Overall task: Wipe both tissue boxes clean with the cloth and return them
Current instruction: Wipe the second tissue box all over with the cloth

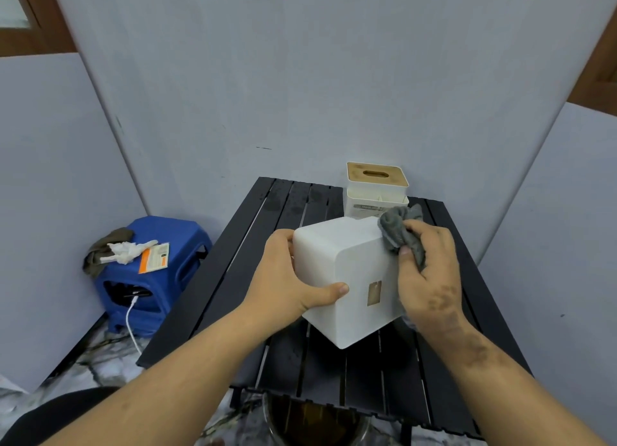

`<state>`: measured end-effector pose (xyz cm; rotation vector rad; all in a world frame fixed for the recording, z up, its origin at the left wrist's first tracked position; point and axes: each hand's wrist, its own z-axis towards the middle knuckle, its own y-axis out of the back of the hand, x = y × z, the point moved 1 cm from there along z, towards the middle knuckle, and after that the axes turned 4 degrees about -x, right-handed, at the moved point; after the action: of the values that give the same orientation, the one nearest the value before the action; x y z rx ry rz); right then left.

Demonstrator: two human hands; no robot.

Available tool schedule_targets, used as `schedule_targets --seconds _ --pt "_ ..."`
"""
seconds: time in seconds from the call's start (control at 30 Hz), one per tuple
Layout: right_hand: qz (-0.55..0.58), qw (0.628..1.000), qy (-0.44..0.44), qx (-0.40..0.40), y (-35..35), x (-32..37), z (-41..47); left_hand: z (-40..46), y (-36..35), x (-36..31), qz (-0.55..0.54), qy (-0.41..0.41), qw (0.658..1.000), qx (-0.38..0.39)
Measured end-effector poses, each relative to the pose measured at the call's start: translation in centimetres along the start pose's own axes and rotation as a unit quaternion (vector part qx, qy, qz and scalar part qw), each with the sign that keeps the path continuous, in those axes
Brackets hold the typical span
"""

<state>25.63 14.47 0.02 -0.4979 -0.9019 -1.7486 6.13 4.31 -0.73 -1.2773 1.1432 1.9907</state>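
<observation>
A plain white tissue box (340, 258) is tipped over and lifted above the black slatted table (253, 265), a small tan sticker on the face turned toward me. My left hand (287, 278) grips its left side, thumb across the near face. My right hand (430, 272) holds a crumpled grey cloth (400, 231) against the box's upper right edge. A second white tissue box with a wooden slotted lid (375, 185) stands upright at the table's far edge, behind the cloth.
A blue plastic stool (173, 245) stands left of the table, carrying a rag, crumpled tissue and an orange-and-white packet, with a white cable hanging from it. Grey panel walls close in behind and on both sides. A round dark bin sits under the table's near edge.
</observation>
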Motion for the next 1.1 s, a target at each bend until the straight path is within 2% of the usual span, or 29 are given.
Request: schedule_targets --seconds 0.13,0.23,0.4,0.53,0.7,0.9,0.97,1.1 --pt "0.008 0.999 -0.027 -0.027 1.1 0.3 0.9 -0.7 -0.1 -0.2 0.028 -0.028 0.999 0.034" --pt "-0.003 0.999 -0.045 -0.014 1.2 0.1 1.1 -0.8 -0.3 -0.1 0.044 -0.041 0.998 0.034" --pt "-0.033 0.999 -0.018 -0.001 1.6 0.4 1.1 -0.9 -0.3 0.0 0.055 -0.049 0.997 0.037" --pt "-0.059 0.997 -0.040 0.020 1.5 0.3 1.1 -0.9 -0.5 0.0 0.072 -0.066 0.995 0.038" --pt "-0.130 0.989 0.026 0.068 0.9 1.1 0.2 -1.0 -0.7 0.1 0.096 -0.085 0.991 0.036" --pt "-0.077 0.978 0.111 0.158 0.9 2.7 0.0 -0.9 -1.1 0.3 0.076 -0.095 0.992 0.023" --pt "-0.082 0.981 0.093 0.148 1.6 1.4 1.0 -0.9 -1.2 0.2 0.082 -0.099 0.991 0.024" --pt "-0.122 0.987 -0.030 0.099 2.1 -0.6 2.4 -1.0 -1.3 0.1 0.089 -0.100 0.991 0.025"
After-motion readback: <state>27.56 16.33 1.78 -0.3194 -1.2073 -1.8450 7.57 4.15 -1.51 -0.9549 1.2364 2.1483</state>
